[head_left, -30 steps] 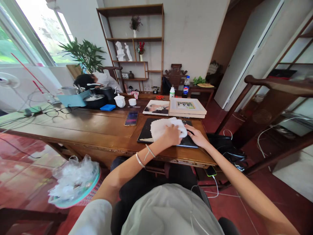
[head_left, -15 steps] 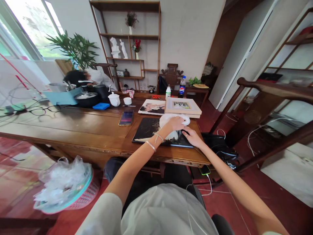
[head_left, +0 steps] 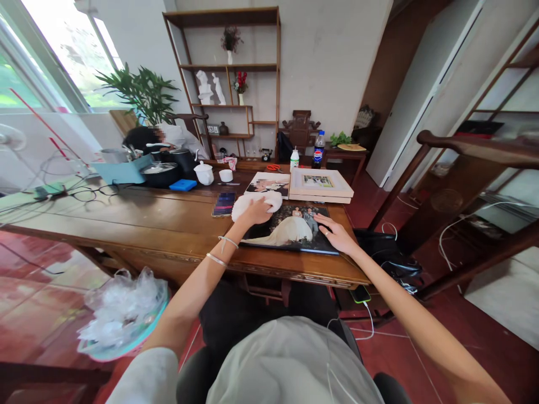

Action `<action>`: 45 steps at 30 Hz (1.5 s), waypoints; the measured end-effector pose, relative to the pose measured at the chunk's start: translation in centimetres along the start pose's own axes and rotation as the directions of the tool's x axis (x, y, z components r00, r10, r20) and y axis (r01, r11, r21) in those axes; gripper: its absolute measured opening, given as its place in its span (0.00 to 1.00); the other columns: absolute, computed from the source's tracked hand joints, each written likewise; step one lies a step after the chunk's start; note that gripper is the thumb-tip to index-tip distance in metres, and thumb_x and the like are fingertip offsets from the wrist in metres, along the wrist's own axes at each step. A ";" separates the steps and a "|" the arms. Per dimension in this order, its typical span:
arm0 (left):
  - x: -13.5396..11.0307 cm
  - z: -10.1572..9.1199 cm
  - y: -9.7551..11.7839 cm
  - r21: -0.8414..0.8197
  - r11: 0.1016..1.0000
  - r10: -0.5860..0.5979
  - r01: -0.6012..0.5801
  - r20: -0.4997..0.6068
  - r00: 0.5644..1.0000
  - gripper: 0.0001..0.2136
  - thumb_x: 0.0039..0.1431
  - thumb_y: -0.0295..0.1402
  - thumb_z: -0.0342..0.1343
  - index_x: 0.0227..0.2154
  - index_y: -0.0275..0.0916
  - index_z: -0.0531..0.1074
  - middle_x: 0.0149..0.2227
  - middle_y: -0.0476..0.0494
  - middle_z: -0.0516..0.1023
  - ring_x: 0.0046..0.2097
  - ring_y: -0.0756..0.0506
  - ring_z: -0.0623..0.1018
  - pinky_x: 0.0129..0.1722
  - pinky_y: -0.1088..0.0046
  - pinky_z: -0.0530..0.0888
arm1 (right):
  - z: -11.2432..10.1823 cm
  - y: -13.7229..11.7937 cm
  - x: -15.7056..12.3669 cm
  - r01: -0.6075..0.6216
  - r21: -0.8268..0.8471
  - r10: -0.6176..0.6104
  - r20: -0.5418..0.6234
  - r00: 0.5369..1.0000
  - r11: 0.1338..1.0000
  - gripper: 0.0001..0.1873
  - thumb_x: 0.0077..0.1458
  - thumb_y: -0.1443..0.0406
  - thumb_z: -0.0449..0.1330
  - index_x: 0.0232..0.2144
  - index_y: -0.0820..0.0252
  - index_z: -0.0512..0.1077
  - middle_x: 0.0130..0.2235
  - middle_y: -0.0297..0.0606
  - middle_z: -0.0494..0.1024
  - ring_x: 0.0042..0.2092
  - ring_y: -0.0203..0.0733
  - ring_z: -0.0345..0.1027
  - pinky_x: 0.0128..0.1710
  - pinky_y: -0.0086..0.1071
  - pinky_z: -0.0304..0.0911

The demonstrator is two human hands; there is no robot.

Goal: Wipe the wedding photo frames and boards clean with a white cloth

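Note:
A wedding photo panel [head_left: 290,231] lies flat on the wooden table, showing a figure in a long white gown beside another in grey. My left hand [head_left: 257,212] presses a fluffy white cloth [head_left: 246,205] onto the panel's left end, its fingers curled over the cloth. The cloth and hand hide the upper left part of the picture. On the panel's right side rests my right hand [head_left: 336,232], fingers spread and holding nothing. Just left of the cloth is a phone [head_left: 223,204].
Behind the panel lie another photo print [head_left: 269,184] and a pale framed picture [head_left: 322,184]. A cola bottle [head_left: 319,150] and a white bottle [head_left: 294,161] stand beyond. Farther left are a white teapot [head_left: 204,174] and a blue box [head_left: 122,171]. A basket of plastic bags [head_left: 122,308] sits on the floor.
My left hand has slid the white cloth leftward across the panel, uncovering the two pictured figures. My right hand stays at the panel's right side.

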State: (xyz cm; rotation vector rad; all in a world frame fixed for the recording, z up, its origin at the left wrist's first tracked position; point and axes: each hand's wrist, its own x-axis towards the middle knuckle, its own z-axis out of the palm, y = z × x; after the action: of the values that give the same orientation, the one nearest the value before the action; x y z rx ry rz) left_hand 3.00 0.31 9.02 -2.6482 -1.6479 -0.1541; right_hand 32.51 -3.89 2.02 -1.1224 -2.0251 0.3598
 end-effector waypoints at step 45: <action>-14.6 1.0 2.2 -0.003 0.972 0.234 -0.234 -0.029 0.972 0.14 0.62 0.27 0.46 0.44 0.39 0.74 0.66 0.45 0.55 0.68 0.41 0.50 0.65 0.53 0.48 | 0.0 0.1 0.1 0.012 -0.017 -0.011 0.010 1.000 1.000 0.19 0.58 0.65 0.52 0.51 0.54 0.72 0.57 0.38 0.70 0.62 0.45 0.57 0.64 0.49 0.50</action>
State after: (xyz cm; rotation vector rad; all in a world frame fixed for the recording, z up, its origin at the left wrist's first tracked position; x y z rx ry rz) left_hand -1.37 -13.66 6.76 -2.8032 -1.3141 -0.1914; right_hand 32.53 -3.78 2.00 -1.1211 -2.0460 0.3435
